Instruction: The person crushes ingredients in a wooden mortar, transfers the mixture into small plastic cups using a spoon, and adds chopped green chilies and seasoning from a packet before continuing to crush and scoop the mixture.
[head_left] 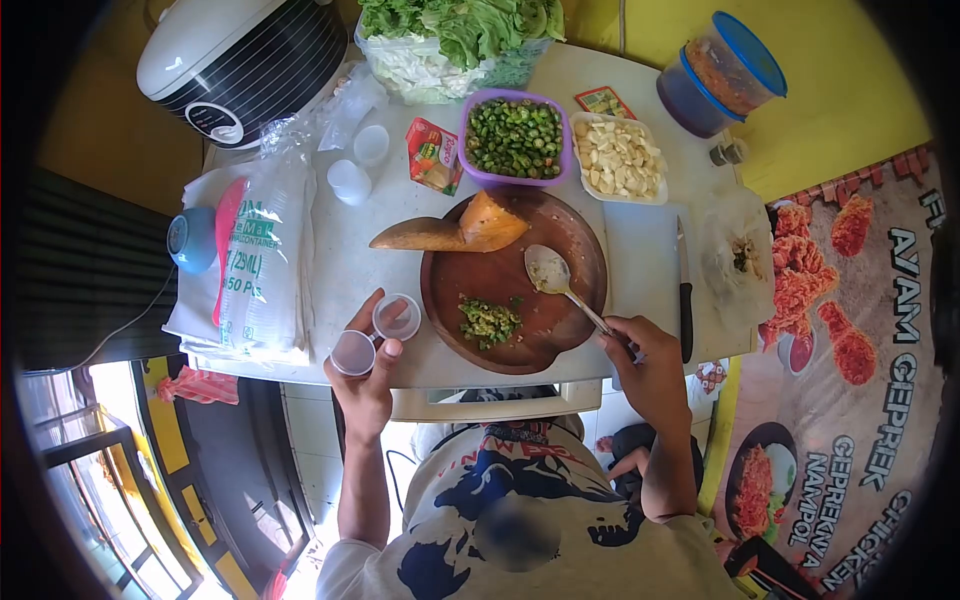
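Observation:
Between the fingers of my left hand (368,372) is a small clear plastic cup (353,353) with its attached round lid (397,317), opened out beside it. My right hand (645,365) grips the handle of a metal spoon (549,272); the spoon's bowl holds some pale mash and hangs over the right part of a brown mortar (450,290). A heap of crushed green chili (489,321) lies low in the mortar. Across the mortar's upper rim rests a wooden pestle (425,234), its handle pointing left.
Behind the mortar stand a purple bowl of cut green chilies (514,138), a tray of garlic cloves (618,158) and a red packet (434,156). A knife (685,290) lies right, near a plastic bag (735,240). Packaged cups (262,250) are left. Another person (650,455) is partly visible below.

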